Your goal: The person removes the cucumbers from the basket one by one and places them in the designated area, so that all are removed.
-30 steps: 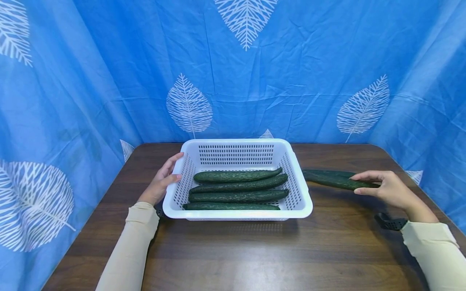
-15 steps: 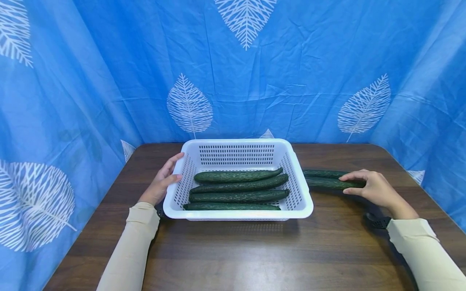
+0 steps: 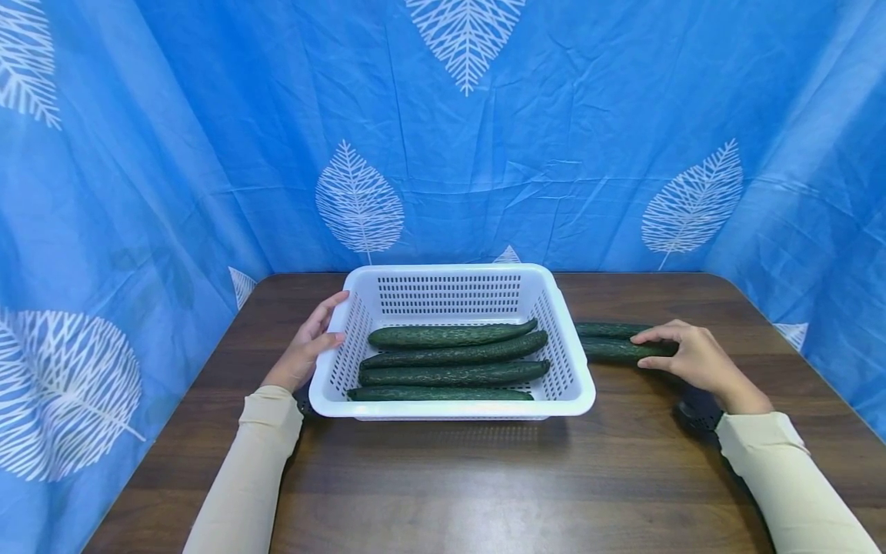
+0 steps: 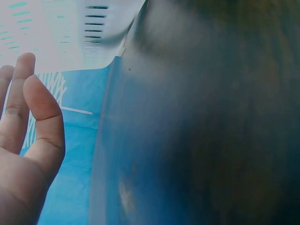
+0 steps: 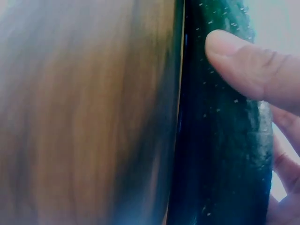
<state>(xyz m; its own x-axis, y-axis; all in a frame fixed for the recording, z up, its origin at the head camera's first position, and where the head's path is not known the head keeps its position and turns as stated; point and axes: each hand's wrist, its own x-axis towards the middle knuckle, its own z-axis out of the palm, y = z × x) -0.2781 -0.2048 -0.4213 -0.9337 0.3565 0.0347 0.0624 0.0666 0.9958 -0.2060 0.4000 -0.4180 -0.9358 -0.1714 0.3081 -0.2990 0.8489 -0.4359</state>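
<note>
A white slotted plastic basket (image 3: 451,408) stands mid-table, with several long dark green cucumbers (image 3: 453,375) lying side by side in it. My left hand (image 3: 304,346) rests against the basket's left side, fingers and thumb extended at the rim; the left wrist view shows the fingertips (image 4: 26,63) at the basket wall. On the right, my right hand (image 3: 692,355) pinches the near one of two cucumbers (image 3: 605,350) between thumb and fingers. In the right wrist view the thumb (image 5: 243,63) presses along that cucumber's side. The left ends of both cucumbers disappear behind the basket's right wall.
The other loose cucumber (image 3: 602,330) lies on the table just behind the pinched one. Beneath everything is a dark wooden table (image 3: 443,485). A blue curtain (image 3: 588,115) with white leaf prints hangs close behind the table and along both sides.
My right hand has slid left toward the basket with the near cucumber, which now lies about parallel to the far one. The left hand and basket have stayed in place.
</note>
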